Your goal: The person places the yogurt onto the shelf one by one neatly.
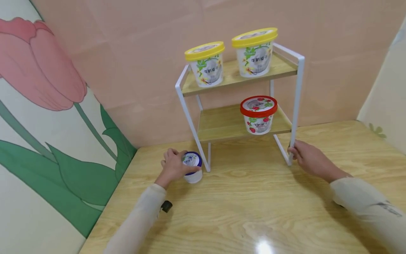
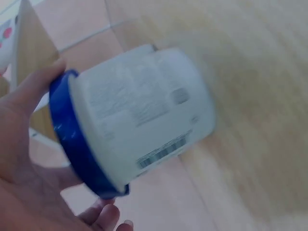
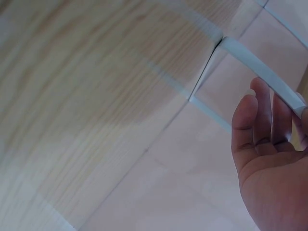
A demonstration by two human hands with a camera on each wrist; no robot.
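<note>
My left hand (image 1: 174, 165) holds a white tub with a blue lid (image 1: 193, 176) by the lid, thumb on the near side. In the left wrist view, the printed side of the tub (image 2: 139, 113) with its barcode faces the camera, and the fingers spread around the blue rim. The tub is beside the front left leg of a small two-tier shelf (image 1: 219, 121) with white metal legs and wooden boards. Low on the front right leg, my right hand (image 1: 312, 160) grips the frame; the right wrist view has the fingers bent at the white leg (image 3: 264, 72).
Two yellow-lidded tubs, one left (image 1: 209, 70) and one right (image 1: 257, 58), stand on the top board. A red-lidded tub (image 1: 258, 123) stands on the lower board. Behind the wooden table (image 1: 247, 201) is a pink wall (image 1: 142, 88); a tulip picture (image 1: 41, 70) covers the left side.
</note>
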